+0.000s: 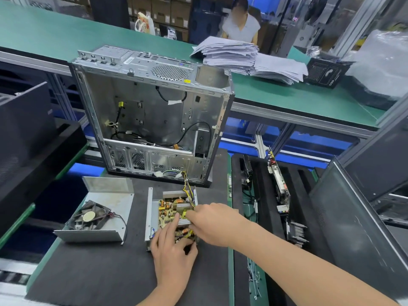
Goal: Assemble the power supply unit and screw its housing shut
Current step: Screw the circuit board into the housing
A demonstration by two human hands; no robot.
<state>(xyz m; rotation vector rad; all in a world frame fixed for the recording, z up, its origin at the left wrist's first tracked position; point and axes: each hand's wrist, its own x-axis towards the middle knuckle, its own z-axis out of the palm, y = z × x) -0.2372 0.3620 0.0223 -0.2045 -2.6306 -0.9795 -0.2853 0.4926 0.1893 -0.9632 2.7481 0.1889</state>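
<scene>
Power supply unit [154, 214]: lower centre of frame, open metal tray lying flat on the dark mat [99, 272], no lid on it.
Circuit board [167, 212]: sits inside the tray, coils and silver heat sinks showing.
Left hand [174, 250]: at the near end of the unit, fingers and thumb curled round that end, index finger stretched up onto the board.
Right hand [212, 221]: comes in from the lower right and lies over the right edge of the board, fingertips at the middle heat sink; pinching or only touching, can't tell.
Wires [187, 191]: yellow and black bundle running from the top of the board up to the computer case.
Cover [114, 204]: left of the unit on the mat, apart from it, bent metal shell lying inside-up.
Fan [91, 216]: black, inside the cover, thin lead trailing to its right.
Computer case [154, 115]: centre of frame, just above the unit, side open, mostly bare inside with a few cables.
Foam tray [260, 195]: right of the mat, boards standing on edge in its slots.
Paper stack [242, 56]: upper right, on the green bench behind the case.
Person [240, 25]: top centre, behind that bench.
</scene>
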